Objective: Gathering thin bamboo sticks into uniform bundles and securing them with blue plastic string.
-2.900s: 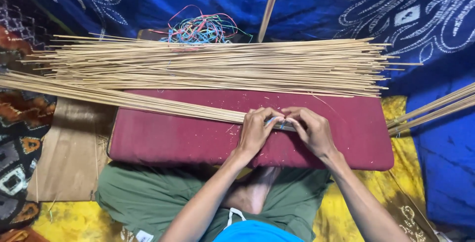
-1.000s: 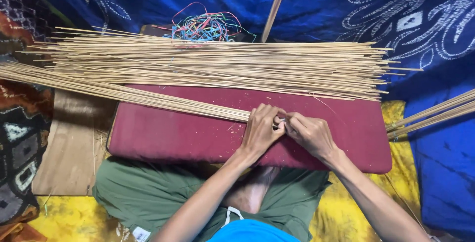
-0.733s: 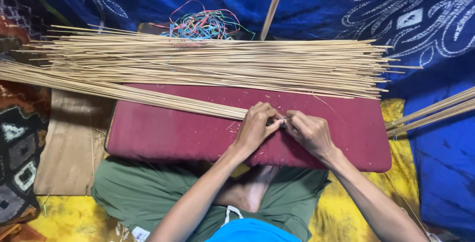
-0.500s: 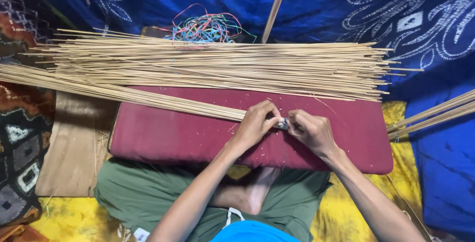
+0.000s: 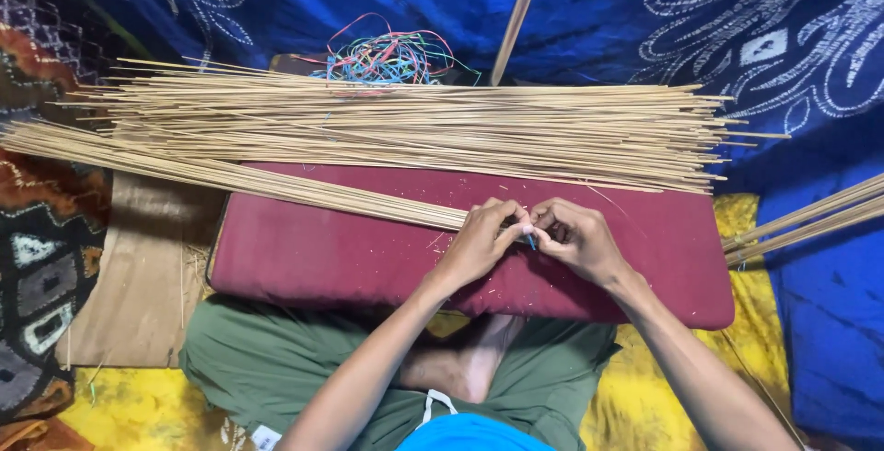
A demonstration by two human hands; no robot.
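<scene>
Right now both hands meet over a maroon cushion [image 5: 368, 253] that lies across the person's lap. Left hand [image 5: 481, 241] is closed round the end of a thin bundle of pale sticks [image 5: 230, 175], which runs from the hand up and out to the left edge of view, resting on the cushion's top-left corner. Right hand [image 5: 578, 239] sits just beside it, fingertips [image 5: 539, 230] pinched together on a short bit of blue string [image 5: 531, 242] at the bundle's end, touching the left thumb. Fingers of both hands are curled tight, none spread.

Behind the hands, along the cushion's far edge, lies a big loose pile of sticks [image 5: 442, 124], laid roughly left-to-right w/ ends sticking out past the cushion both sides. Beyond that, a tangle of coloured strings [image 5: 387, 55], blue, red, green. A wooden pole [image 5: 517, 13] slants up from behind the pile. A few more sticks [image 5: 810, 216] poke in from the right edge. Blue patterned cloth [image 5: 645, 9] backs everything; yellow cloth [image 5: 764, 350] and a brown mat [image 5: 138, 276] lie on the floor.
</scene>
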